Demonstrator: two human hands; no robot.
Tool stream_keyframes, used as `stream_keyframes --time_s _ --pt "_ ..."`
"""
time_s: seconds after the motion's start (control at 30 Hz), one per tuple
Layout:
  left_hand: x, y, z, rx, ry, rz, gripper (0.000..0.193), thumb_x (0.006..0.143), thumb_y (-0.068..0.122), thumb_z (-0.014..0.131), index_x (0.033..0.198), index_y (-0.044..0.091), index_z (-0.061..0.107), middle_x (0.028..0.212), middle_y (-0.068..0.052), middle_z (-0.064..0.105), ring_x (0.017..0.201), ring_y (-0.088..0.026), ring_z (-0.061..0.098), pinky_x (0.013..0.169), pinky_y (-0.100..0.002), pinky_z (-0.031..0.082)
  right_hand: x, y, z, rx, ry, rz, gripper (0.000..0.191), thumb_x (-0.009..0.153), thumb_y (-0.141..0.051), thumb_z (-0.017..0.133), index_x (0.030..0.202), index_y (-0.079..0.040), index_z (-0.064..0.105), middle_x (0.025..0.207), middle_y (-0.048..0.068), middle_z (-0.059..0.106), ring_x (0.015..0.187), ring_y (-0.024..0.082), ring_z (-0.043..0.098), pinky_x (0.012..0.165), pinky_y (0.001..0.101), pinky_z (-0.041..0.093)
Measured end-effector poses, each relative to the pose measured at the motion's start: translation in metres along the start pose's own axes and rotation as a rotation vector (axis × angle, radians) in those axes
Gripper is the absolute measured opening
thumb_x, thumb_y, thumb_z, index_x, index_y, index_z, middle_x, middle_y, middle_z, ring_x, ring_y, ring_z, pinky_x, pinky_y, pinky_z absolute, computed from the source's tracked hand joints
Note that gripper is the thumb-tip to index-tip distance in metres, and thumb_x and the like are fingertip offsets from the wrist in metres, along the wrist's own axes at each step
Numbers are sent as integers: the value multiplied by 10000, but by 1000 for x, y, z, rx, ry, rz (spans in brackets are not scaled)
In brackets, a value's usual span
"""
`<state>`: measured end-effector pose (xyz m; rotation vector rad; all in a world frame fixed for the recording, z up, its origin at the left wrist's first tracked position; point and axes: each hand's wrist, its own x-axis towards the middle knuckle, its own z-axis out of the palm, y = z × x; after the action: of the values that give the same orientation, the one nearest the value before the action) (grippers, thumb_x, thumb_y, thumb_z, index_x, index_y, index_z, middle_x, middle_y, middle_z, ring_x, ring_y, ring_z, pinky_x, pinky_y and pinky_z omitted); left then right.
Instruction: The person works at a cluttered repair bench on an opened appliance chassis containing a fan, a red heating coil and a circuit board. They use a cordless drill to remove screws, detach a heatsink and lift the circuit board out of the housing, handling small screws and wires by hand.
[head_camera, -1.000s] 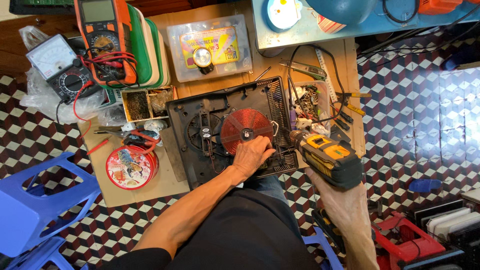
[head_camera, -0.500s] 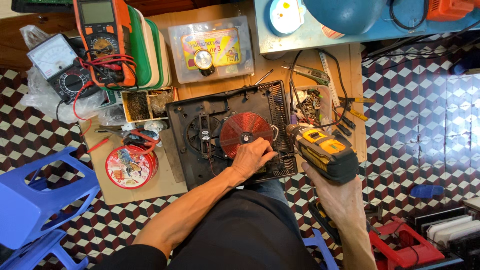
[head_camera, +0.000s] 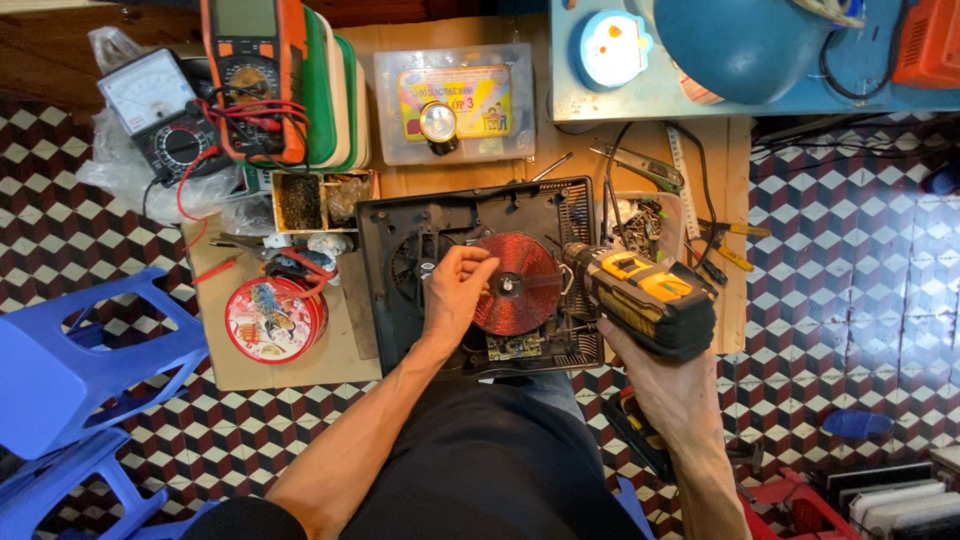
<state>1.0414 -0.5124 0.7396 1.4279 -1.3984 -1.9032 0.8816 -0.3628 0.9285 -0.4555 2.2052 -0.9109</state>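
We see orange digital multimeter (head_camera: 252, 75) far left on table, red leads coiled over it. Analog meter (head_camera: 160, 115) just left of it, on crumpled plastic bag. Clear parts box (head_camera: 455, 105) with yellow insert at far centre, small round lamp on top. Blue dome lamp shade (head_camera: 745, 45) far right. Round red tin (head_camera: 275, 318) near left edge of table. Blue plastic stool (head_camera: 85, 355) on checkered floor (head_camera: 840, 260) at left. Pliers with yellow handles (head_camera: 725, 245) at right.
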Motion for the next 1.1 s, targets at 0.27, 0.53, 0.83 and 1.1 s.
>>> stream_keyframes --time_s 0.27,0.53,0.83,1.1 --pt "29 15 -32 292 83 113 303 904 220 742 1159 57 750 903 -60 730 746 -133 664 667 -284 553 11 -30 42 -99 -144 62 404 854 -298 767 1179 -58 747 926 90 792 788 179 726 707 357 599" --pt "40 32 -40 429 24 99 347 864 281 741 1157 95 751 959 -82 740 833 -209 724 766 -346 579 15 -48 68 -280 -163 49 409 858 -337 747 1189 -96 745 942 87 790 801 166 747 744 347 602" --pt "40 41 -48 500 -20 111 358 855 254 748 1187 118 743 883 -49 686 764 -200 676 740 -349 560 14 -51 75 -218 -150 -23 424 849 -308 758 1207 -83 730 1021 108 787 881 192 754 789 358 602" --pt "44 45 -52 525 -33 163 368 860 213 764 1217 133 739 842 -69 650 759 -230 641 719 -391 529 18 -53 80 -266 -189 -12 418 858 -323 740 1206 -92 729 1053 115 789 921 198 762 828 361 616"
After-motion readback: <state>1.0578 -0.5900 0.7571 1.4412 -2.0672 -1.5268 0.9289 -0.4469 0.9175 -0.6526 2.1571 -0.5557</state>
